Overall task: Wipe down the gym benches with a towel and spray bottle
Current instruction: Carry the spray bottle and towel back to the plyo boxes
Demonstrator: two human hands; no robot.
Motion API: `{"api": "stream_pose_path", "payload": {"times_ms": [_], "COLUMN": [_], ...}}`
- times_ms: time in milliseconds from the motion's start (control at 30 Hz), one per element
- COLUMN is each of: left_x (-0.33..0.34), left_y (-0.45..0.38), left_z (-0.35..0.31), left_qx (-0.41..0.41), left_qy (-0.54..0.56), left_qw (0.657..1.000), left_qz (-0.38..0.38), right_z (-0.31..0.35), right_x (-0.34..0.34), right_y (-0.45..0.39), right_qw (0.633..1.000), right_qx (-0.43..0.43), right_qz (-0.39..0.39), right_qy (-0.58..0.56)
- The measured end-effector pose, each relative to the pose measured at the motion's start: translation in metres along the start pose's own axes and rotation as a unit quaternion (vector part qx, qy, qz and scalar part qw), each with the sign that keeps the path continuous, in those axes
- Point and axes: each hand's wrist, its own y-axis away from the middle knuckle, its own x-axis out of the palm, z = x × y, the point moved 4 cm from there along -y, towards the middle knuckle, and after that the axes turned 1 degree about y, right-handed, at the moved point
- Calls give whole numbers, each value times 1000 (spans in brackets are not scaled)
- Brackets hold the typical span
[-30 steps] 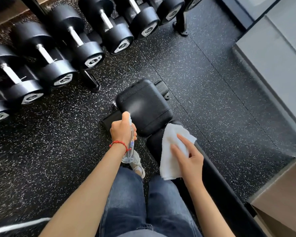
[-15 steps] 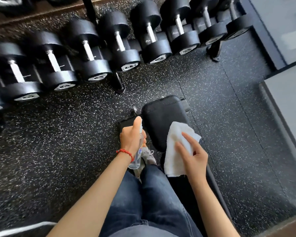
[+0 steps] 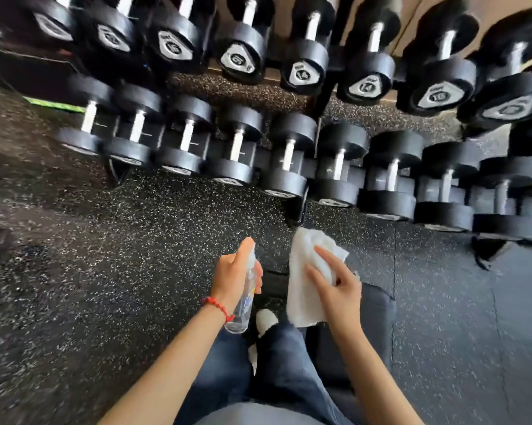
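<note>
Left hand (image 3: 234, 274): fingers wrapped tight around the clear spray bottle (image 3: 243, 305).
Right hand (image 3: 338, 286): fingers pinch the white towel (image 3: 304, 280), at 3 o'clock from the bottle.
Desk (image 3: 375, 320): dark pad, mostly hidden under the towel and arm.
Dumbbells (image 3: 289, 157): two rows at 12 o'clock.
Floor (image 3: 105, 256): black, speckled.

Two tiers of black dumbbells (image 3: 289, 154) on a rack (image 3: 312, 167) fill ten to two o'clock — speckled rubber floor (image 3: 105, 271) spreads below, toward eight o'clock.

White towel (image 3: 304, 289), red bracelet (image 3: 217, 305), black white-speckled floor (image 3: 120, 271), blue jeans (image 3: 224, 363), seemingly black bench (image 3: 378, 317).
</note>
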Motion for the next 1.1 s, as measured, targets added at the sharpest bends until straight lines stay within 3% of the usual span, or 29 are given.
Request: {"api": "stream_pose_path", "payload": {"times_ms": [267,500,800,1100], "left_x": [-105,-236,-436,-542], "left_y": [-20,-48,-67,-117], "left_z": [-7,-6,-16,-23], "left_qx": [-27,-18,-16,-54], "left_qy": [112,174,202,244], "left_qw": [982,950,905,861], "left_qz": [-150,-260,-375,-442], "right_z": [59,101,173,207], "right_x": [106,255,455,595], "right_y": [-45,-49,-27,-51], "right_qw": [982,948,908,875], "right_qx": [-50,-73,-119,-105], "right_qz": [176,303,390,461], "right_qy": [46,70,91,104]}}
